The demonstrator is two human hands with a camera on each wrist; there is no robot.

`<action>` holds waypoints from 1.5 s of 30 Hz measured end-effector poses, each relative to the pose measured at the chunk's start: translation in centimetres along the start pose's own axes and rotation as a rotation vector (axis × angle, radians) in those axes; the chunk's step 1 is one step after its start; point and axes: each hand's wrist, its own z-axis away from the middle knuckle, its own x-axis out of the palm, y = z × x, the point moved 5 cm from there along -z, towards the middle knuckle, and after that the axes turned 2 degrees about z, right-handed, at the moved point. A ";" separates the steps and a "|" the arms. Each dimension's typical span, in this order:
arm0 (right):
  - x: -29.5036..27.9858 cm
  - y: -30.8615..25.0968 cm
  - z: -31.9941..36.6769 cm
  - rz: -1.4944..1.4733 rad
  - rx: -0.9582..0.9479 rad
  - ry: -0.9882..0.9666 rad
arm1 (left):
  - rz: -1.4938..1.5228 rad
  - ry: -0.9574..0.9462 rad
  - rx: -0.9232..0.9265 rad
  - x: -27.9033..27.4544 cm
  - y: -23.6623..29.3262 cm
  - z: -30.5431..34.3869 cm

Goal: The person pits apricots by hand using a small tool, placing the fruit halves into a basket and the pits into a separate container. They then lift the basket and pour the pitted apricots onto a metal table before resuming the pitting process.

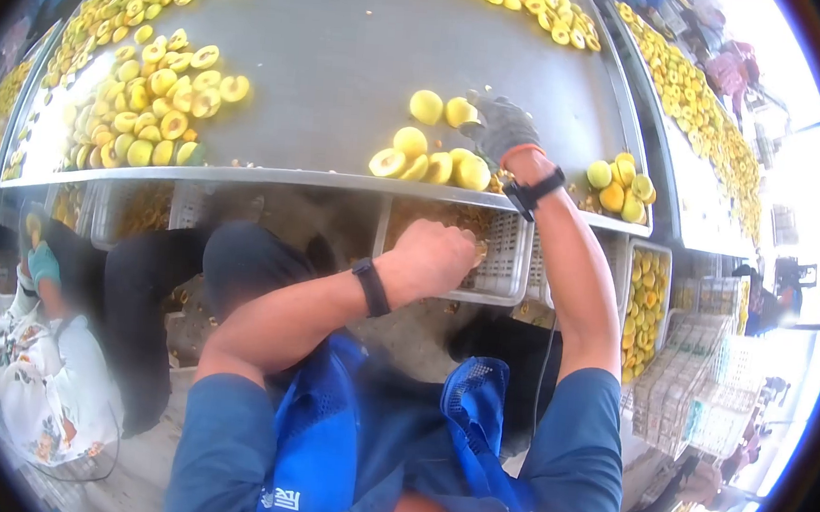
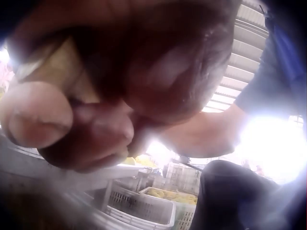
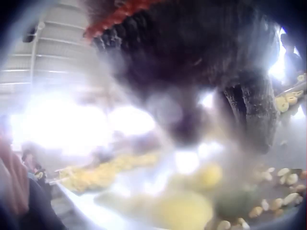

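My bare left hand (image 1: pixel 434 258) is in front of the table's near edge, above a crate. Its fingers curl round a tan, wooden-looking handle (image 2: pixel 67 67); the rest of that tool is hidden. My right hand (image 1: pixel 504 128), in a dark grey glove, reaches over the metal table (image 1: pixel 347 71). Its fingertips are right at the side of a whole yellow peach (image 1: pixel 459 112), with thumb and fingers spread apart. Another whole peach (image 1: pixel 426 107) sits to the left. Nearer the edge lies a small group of peaches, with a cut half (image 1: pixel 387 163) facing up.
A large heap of halved peaches (image 1: pixel 154 105) covers the table's left side. More halves (image 1: pixel 541 8) lie at the far right, and a few whole peaches (image 1: pixel 621 187) at the near right corner. Pits (image 3: pixel 276 203) are scattered near the raised rim. A plastic crate (image 1: pixel 509 263) stands below.
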 end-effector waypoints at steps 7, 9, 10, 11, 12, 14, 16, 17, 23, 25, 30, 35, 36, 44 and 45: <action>3.8 -0.4 -5.3 0.034 0.063 -0.283 | 0.041 0.044 -0.003 -2.0 -1.5 0.7; 2.8 1.1 -4.9 -0.120 0.102 -0.280 | 0.098 0.057 -0.059 -2.7 -1.9 0.7; 1.8 1.7 -4.0 -0.374 0.148 -0.286 | 0.142 0.058 -0.096 -3.4 -1.9 0.7; 0.6 2.4 -2.8 -0.628 0.197 -0.283 | 0.185 0.058 -0.129 -3.8 -1.9 0.6; -0.5 2.6 -1.6 -0.881 0.243 -0.271 | 0.328 0.163 -0.096 -3.9 -2.2 0.3; -3.1 1.4 2.0 -1.374 0.228 -0.207 | 0.615 0.359 -0.025 -3.4 -2.9 -0.1; -5.4 0.1 5.3 -1.636 0.217 -0.121 | 0.832 0.337 -0.059 -4.7 -2.3 -0.2; -6.2 -0.5 6.6 -1.653 0.222 -0.082 | 0.889 0.307 -0.102 -5.0 -2.1 -0.1; -7.0 -2.8 12.0 -1.541 0.307 0.106 | 0.919 0.319 -0.127 -4.3 -0.7 -1.0; -6.9 -2.7 12.9 -1.465 0.324 0.148 | 0.909 0.335 -0.121 -3.6 -0.3 -1.3; -5.2 -2.0 13.9 -1.736 0.406 0.187 | 1.024 0.296 -0.174 -2.7 0.6 -1.7; -2.3 1.4 15.3 -1.571 0.467 0.180 | 1.028 0.251 -0.151 -1.8 1.4 -2.0; -2.4 1.4 15.3 -1.549 0.430 0.189 | 1.000 0.244 -0.165 -1.4 1.3 -2.1; -6.3 -1.9 16.0 -1.339 0.264 0.159 | 1.086 0.223 -0.213 -1.3 1.6 -2.1; -6.5 -2.0 16.1 -1.201 0.206 0.190 | 1.078 0.236 -0.218 -1.3 1.6 -2.1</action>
